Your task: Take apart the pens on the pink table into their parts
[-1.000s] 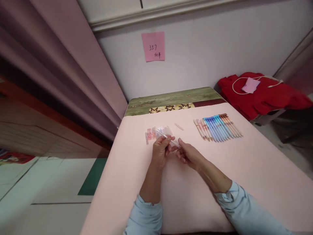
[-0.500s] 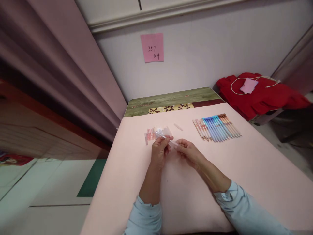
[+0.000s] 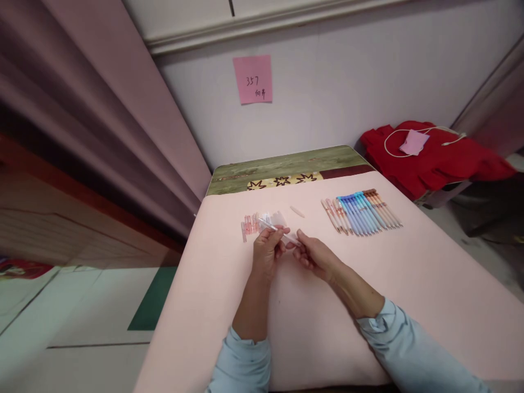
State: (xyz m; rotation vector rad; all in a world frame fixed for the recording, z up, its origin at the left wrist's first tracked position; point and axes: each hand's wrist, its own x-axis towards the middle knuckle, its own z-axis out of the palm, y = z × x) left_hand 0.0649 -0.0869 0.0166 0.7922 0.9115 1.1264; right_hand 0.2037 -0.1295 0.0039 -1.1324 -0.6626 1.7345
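A pale, slim pen point(image 3: 292, 239) slants between my hands over the table. My left hand point(image 3: 268, 248) pinches its middle, and the clear upper end sticks out to the upper left. With thumb and bent fingers, my right hand point(image 3: 315, 255) grips the lower right end, hiding its tip. Just beyond my left hand lie small clear and pink pen parts point(image 3: 249, 224) in a row, partly covered by the hand. A single pale pen barrel piece point(image 3: 297, 211) rests by itself behind my hands.
To the right, several pens point(image 3: 360, 213) in pink, blue and brown lie side by side. A pink cover point(image 3: 327, 338) spreads over the table. Beyond the table's right edge sits red cloth point(image 3: 434, 164) with a white cable. A pink note point(image 3: 252, 79) hangs on the wall.
My right hand has shifted its grip on the pen's lower end; its thumb now lies along the top and its fingers curl beneath. My left hand keeps its hold.
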